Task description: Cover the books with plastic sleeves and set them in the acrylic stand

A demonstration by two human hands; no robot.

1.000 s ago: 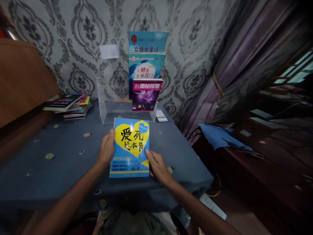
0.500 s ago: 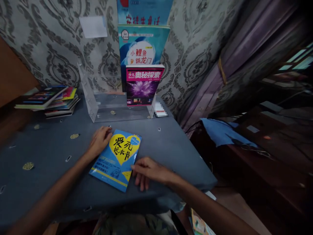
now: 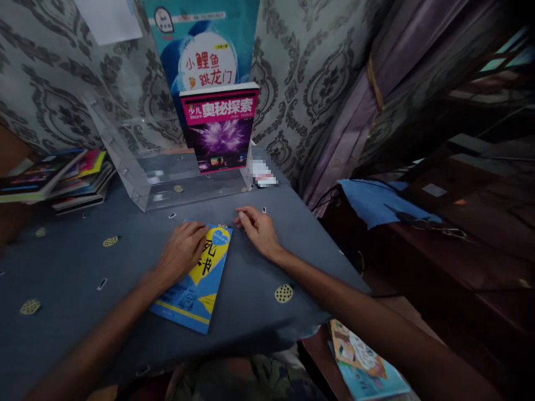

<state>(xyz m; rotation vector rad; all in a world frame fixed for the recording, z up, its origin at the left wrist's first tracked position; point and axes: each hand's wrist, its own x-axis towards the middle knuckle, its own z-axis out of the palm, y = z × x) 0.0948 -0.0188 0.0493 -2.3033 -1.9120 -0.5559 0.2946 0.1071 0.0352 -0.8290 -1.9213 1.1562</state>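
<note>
Now we press our left hand (image 3: 183,254) flat, fingers spread, on the blue book (image 3: 196,281) lying on the table (image 3: 251,301). Our right hand (image 3: 257,227) rests loosely open just beside its top corner, before the clear rack (image 3: 137,167).

Home room, damask wallpaper (image 3: 317,67), curtain (image 3: 401,72), book stack (image 3: 62,178)

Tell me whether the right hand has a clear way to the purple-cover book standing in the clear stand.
Probably yes. The right hand rests on the bare blue cloth, just in front of the clear stand. The purple-cover book stands upright at the stand's open front, with nothing lying between them.
</note>
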